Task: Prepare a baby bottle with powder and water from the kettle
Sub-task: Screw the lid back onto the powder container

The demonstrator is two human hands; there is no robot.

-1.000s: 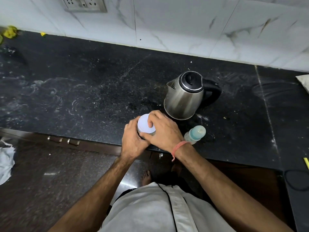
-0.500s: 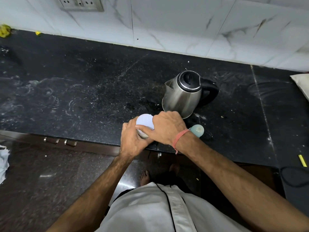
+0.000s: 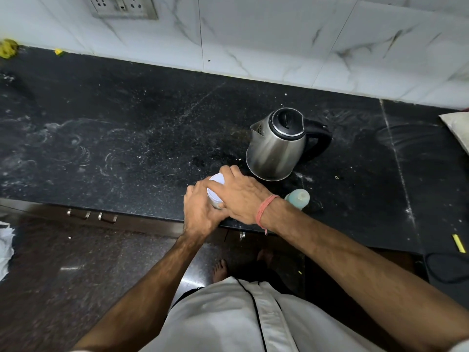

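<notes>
A small powder jar with a white lid (image 3: 216, 185) stands near the front edge of the black counter (image 3: 127, 148). My left hand (image 3: 200, 209) wraps around the jar's body from the left. My right hand (image 3: 242, 193) lies over the lid, fingers curled on its rim. The jar's lower part is hidden by both hands. Just right of my right wrist stands a baby bottle with a pale teal cap (image 3: 299, 198), partly hidden by the wrist. A steel kettle with a black lid and handle (image 3: 278, 148) stands behind the hands, its spout facing left.
A marble-tiled wall with a socket plate (image 3: 121, 7) backs the counter. Drawer handles (image 3: 91, 215) sit below the counter edge. A pale cloth (image 3: 456, 128) lies at the far right, a yellow strip (image 3: 458, 243) at the right front, and white cloth (image 3: 5, 250) at the left.
My right hand has turned on the lid, the wrist swinging right and covering more of the baby bottle. The left hand keeps its hold on the jar.
</notes>
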